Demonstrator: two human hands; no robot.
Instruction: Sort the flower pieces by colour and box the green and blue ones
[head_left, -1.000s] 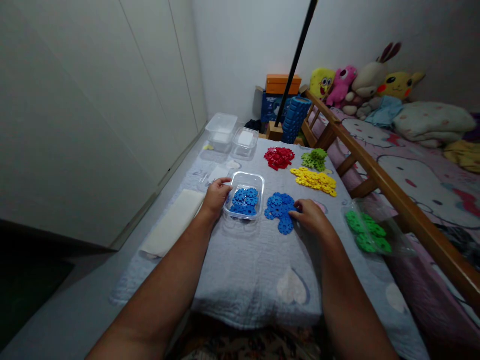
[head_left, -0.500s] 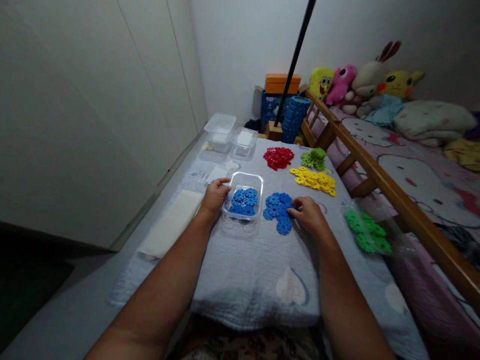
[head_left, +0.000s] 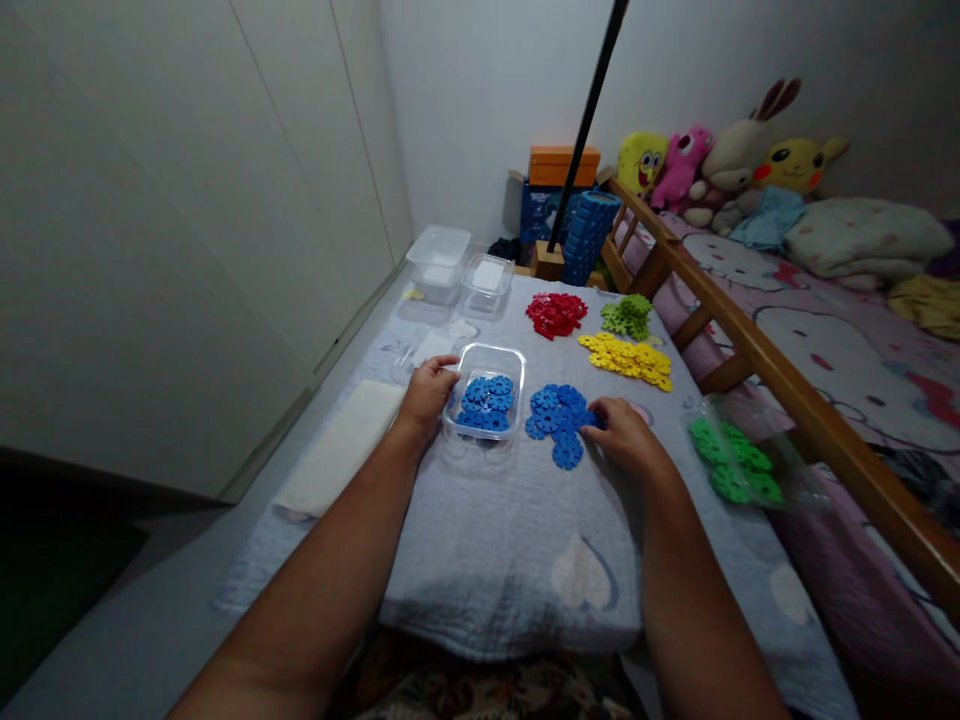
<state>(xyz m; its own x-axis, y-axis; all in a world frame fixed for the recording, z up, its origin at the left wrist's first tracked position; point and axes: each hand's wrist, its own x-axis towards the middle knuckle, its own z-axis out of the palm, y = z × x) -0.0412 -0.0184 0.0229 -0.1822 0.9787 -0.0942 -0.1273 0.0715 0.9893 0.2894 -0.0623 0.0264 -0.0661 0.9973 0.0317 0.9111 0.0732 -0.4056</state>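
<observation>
A clear plastic box (head_left: 486, 358) holding several blue flower-shaped pieces (head_left: 486, 398) rests on a pale quilted mat (head_left: 517, 520). My left hand (head_left: 427, 392) grips the box's left rim, fingers curled over the edge. A loose pile of blue pieces (head_left: 555, 418) lies just right of the box. My right hand (head_left: 626, 437) rests on the right edge of that pile, fingers curled down onto the pieces; whether it holds any is hidden.
Piles of red pieces (head_left: 556, 313), light green pieces (head_left: 630, 317) and yellow pieces (head_left: 630, 360) lie farther back. Dark green pieces (head_left: 735, 465) sit in a clear bag at right. Two clear boxes (head_left: 459, 268) stand at the mat's far left. A wooden bed rail (head_left: 780, 375) runs along the right.
My right hand has shifted slightly right along the edge of the blue pile. The left hand and the box have stayed put.
</observation>
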